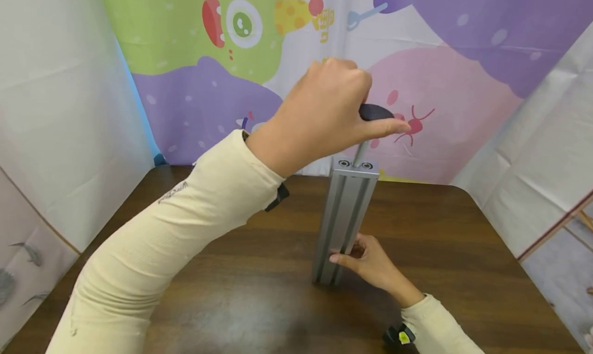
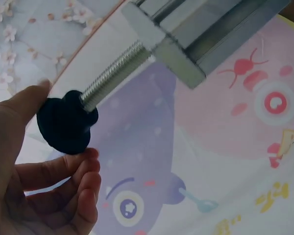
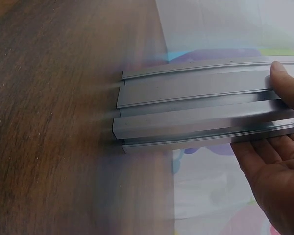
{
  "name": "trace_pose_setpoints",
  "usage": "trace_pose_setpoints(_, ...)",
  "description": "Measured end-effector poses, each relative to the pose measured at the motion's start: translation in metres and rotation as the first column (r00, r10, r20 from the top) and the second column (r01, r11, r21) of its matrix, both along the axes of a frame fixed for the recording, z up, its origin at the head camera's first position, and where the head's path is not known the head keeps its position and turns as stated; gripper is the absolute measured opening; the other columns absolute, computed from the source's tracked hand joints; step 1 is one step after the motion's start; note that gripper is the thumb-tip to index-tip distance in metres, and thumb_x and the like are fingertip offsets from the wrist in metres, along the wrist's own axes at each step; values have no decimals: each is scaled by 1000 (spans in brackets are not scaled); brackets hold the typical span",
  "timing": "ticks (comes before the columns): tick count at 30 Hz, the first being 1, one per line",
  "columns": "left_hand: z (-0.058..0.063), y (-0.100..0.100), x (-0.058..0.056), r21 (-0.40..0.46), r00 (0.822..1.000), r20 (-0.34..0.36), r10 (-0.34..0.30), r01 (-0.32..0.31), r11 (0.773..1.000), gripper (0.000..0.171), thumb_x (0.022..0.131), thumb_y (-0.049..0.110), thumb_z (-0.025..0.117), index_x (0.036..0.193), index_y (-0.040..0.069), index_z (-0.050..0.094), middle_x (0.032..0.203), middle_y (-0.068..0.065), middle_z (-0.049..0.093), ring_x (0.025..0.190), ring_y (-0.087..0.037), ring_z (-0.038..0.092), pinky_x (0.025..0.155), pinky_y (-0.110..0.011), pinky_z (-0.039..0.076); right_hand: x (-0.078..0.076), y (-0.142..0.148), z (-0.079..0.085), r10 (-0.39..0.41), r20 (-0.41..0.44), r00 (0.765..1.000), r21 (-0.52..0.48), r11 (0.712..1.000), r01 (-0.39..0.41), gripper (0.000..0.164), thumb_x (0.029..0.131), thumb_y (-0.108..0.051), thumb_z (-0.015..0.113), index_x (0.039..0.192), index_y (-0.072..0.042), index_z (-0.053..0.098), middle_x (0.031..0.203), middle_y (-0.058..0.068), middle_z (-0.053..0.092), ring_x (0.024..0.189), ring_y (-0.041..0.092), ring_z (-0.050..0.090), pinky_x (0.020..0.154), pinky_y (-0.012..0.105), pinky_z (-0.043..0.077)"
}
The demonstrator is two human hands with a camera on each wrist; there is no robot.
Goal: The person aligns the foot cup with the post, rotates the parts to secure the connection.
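A silver aluminium extrusion profile [image 1: 345,215] with long slots stands upright, its lower end at the wooden tabletop. My right hand [image 1: 375,266] grips it low down, thumb on the near face and fingers behind; the right wrist view shows the profile [image 3: 196,93] between thumb and fingers. At the upper end, my left hand [image 1: 319,112] pinches the rim of a black levelling foot [image 2: 63,127] between thumb and fingers. The foot's threaded rod [image 2: 112,76] runs into the middle of the profile's end face, with a length of thread showing. A round hole lies on either side of it.
The dark wooden table [image 1: 259,271] spreads around the profile. Behind it hangs a cartoon-printed curtain [image 1: 222,96], with white cloth [image 1: 55,86] at the left side. Dark wrist devices show at both sleeves [image 1: 185,215].
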State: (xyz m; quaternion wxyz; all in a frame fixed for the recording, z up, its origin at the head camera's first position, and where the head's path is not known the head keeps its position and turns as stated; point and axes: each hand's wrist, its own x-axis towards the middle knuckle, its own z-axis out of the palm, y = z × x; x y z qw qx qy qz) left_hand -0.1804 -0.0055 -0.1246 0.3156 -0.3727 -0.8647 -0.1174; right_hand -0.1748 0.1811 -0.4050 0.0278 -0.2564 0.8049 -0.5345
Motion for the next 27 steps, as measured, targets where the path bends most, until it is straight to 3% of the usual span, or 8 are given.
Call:
trace_pose_setpoints(5, 3, -2, 0, 9, 992, 103, -68, 68, 998, 48, 86, 49, 64, 57, 13, 52, 57, 3, 48, 58, -11, 44, 54, -25, 34, 0, 1, -1, 10, 14, 1000, 1, 1000, -10, 23, 84, -12, 73, 101, 2, 66, 100, 16, 71, 89, 11, 68, 73, 27, 55)
trace_pose_setpoints(9, 6, -9, -9, 42, 937, 251, -242, 239, 970, 23, 86, 31, 63, 72, 14, 67, 68, 4, 58, 65, -8, 48, 62, -21, 38, 0, 0, -1, 8, 7, 1000, -3, 1000, -8, 22, 84, -11, 73, 101, 2, 66, 100, 16, 71, 88, 11, 68, 72, 27, 55)
trace_pose_setpoints(13, 0, -13, -28, 147, 819, 350, -454, 430, 890, 18, 87, 19, 61, 96, 8, 72, 89, 1, 62, 81, -6, 54, 78, -17, 45, 0, 1, -1, 1, 6, 1000, 6, 1000, -1, 23, 84, -12, 73, 101, 1, 67, 100, 15, 72, 88, 11, 68, 73, 27, 55)
trace_pose_setpoints(17, -10, -15, -46, 332, 625, 422, -657, 568, 754, 24, 89, 9, 59, 109, 0, 69, 100, -6, 62, 88, -12, 61, 85, -25, 50, -1, 2, 0, -4, 10, 1000, 12, 1000, 4, 23, 84, -14, 74, 101, 0, 67, 100, 13, 72, 89, 11, 68, 75, 27, 55)
trace_pose_setpoints(20, -17, -15, -56, 443, 488, 443, -752, 610, 657, 28, 89, 4, 56, 114, -5, 65, 103, -10, 61, 88, -20, 62, 81, -32, 51, -1, 1, 0, -4, 19, 1000, 16, 1000, 4, 24, 85, -14, 73, 102, 0, 67, 100, 13, 72, 90, 12, 68, 75, 27, 55)
trace_pose_setpoints(22, -20, -15, -59, 483, 437, 451, -778, 614, 625, 30, 89, 3, 56, 116, -6, 64, 106, -12, 60, 89, -22, 61, 80, -34, 50, -1, 1, 0, -7, 24, 1000, 23, 1000, 6, 24, 85, -15, 74, 103, 0, 67, 101, 13, 72, 91, 11, 68, 76, 27, 54)
trace_pose_setpoints(24, -22, -15, -62, 506, 408, 462, -787, 607, 613, 31, 89, 4, 56, 118, -6, 63, 108, -11, 60, 89, -23, 61, 81, -35, 50, -1, 1, 0, -8, 27, 1000, 26, 1000, 8, 25, 85, -16, 74, 103, 0, 67, 101, 13, 72, 90, 11, 68, 75, 27, 54)
trace_pose_setpoints(27, -22, -15, -62, 515, 402, 469, -787, 599, 613, 32, 89, 3, 55, 119, -6, 63, 111, -11, 60, 90, -23, 61, 81, -34, 49, -1, 1, 0, -9, 22, 1000, 25, 1000, 8, 25, 84, -16, 74, 102, 0, 67, 100, 13, 72, 89, 11, 68, 74, 27, 54)
